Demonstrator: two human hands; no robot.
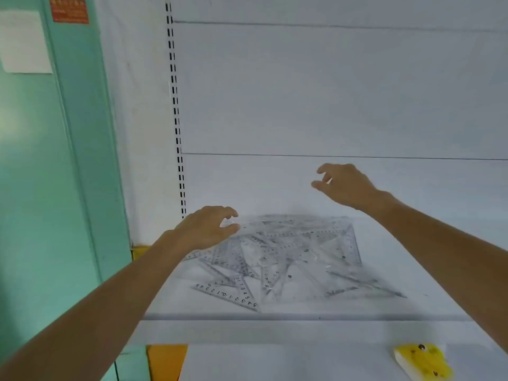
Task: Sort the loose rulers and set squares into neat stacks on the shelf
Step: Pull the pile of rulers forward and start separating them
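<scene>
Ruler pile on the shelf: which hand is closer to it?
Left. The left hand is at the back-left corner of the ruler pile, reaching over its edge. The right hand is raised above and behind it.

We see a jumbled pile of clear rulers and set squares [277,257] lying on a white shelf [209,306]. Our left grip [206,229] is over the pile's far left corner, fingers loosely curled; blur hides whether it pinches a piece. Our right grip [346,188] hangs above the shelf behind the pile, fingers loosely curled, holding nothing. A yellow object [423,361] lies on the lower shelf [275,364]. A slotted upright [176,105] and a teal wall [41,188] stand at left.
</scene>
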